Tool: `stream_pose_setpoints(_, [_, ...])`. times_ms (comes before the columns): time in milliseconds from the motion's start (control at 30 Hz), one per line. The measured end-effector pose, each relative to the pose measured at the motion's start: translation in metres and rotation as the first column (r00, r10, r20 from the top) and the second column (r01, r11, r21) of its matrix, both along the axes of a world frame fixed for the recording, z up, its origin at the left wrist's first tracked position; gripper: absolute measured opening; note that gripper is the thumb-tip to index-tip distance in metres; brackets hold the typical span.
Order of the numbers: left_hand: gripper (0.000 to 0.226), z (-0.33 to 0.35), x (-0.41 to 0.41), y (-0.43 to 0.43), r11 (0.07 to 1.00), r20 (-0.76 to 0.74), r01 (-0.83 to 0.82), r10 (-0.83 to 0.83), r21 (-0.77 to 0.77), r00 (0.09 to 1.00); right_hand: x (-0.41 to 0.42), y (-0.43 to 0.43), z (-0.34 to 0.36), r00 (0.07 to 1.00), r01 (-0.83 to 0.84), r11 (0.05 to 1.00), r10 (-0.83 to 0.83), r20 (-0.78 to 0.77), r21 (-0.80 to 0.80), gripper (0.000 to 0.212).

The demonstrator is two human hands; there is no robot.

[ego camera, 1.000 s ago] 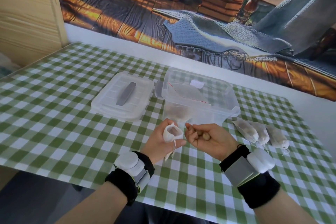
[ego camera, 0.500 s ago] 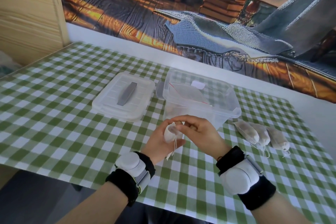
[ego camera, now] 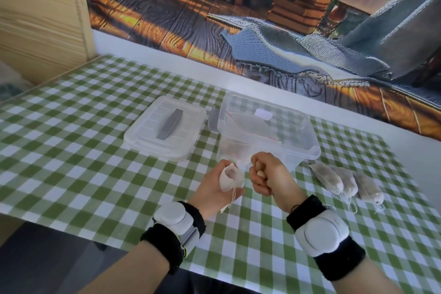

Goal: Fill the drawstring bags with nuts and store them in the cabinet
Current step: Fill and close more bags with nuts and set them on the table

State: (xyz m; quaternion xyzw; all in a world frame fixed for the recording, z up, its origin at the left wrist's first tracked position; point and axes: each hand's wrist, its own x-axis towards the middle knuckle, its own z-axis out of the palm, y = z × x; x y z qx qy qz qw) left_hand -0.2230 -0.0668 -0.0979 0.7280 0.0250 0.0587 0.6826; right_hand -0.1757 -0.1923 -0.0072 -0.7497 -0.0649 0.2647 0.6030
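While the left hand (ego camera: 212, 188) hovered just above the green-and-white checked desk (ego camera: 71, 150), its grip was clamped around a small white fabric drawstring bag (ego camera: 230, 178). The bag's mouth stood open and faced up toward the right, and its thin strings dangled below the fingers. The right hand (ego camera: 269, 176) hung just beside it, its grip closed into a fist on small pale-brown nuts (ego camera: 259, 172) that showed between the curled fingers. The fist sat close to the bag's mouth, though whether the two touched could not be told. Behind both hands stood a clear rectangular plastic box (ego camera: 307, 148) holding a crumpled clear pouch with a red strip (ego camera: 248, 124). A brownish heap showed dimly through the box's near wall, too blurred to identify. Just left of the box, a clear plastic lid (ego camera: 148, 131) with a grey bar handle (ego camera: 170, 123) lay flat on the desk. To the right of the box, near the right hand, three filled white drawstring bags (ego camera: 346, 182) lay side by side, touching one another, their strings trailing toward the near edge. Each wrist carried a black band with a rounded white device (ego camera: 321, 234). At the far left a pale wooden panel (ego camera: 35, 19) rose beside the desk's corner, and a printed wall mural of stacked books and a knitted blanket (ego camera: 262, 38) ran along the back.
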Motion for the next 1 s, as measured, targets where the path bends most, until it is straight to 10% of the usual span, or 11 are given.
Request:
stream_pose_setpoints(267, [0.039,0.001,-0.002,0.000,1.000,-0.023,0.023,-0.023,0.004,0.999,-0.006,-0.002,0.004,0.826,-0.198,0.937,0.318,0.466,-0.289,0.010])
stream_pose_setpoints(1000, [0.047,-0.003,0.000,0.000,0.999,-0.009,0.010,-0.010,0.036,1.000,-0.010,0.003,-0.010,0.890,-0.188,0.982,0.169,0.423,0.001,0.017])
